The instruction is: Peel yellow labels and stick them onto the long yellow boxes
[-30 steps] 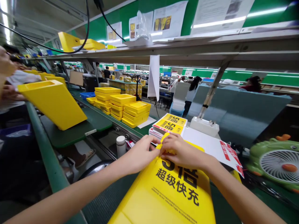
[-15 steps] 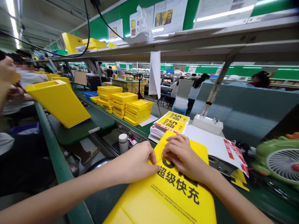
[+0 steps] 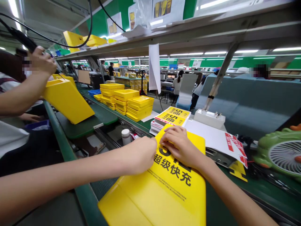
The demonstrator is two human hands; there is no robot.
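Yellow lettered box (image 3: 162,194): located at lower centre of frame, touched by left hand (image 3: 143,153) and right hand (image 3: 180,146) near its far end, neither being nearer. Long axis apparently directed from bottom of frame toward upper centre. Left: curled at box's left edge; fingertips hidden, pinch not determinable. Right: laid over the top face, fingers loosely bent.

Head-worn view, forward and down, close above the yellow case (image 3: 150,197)
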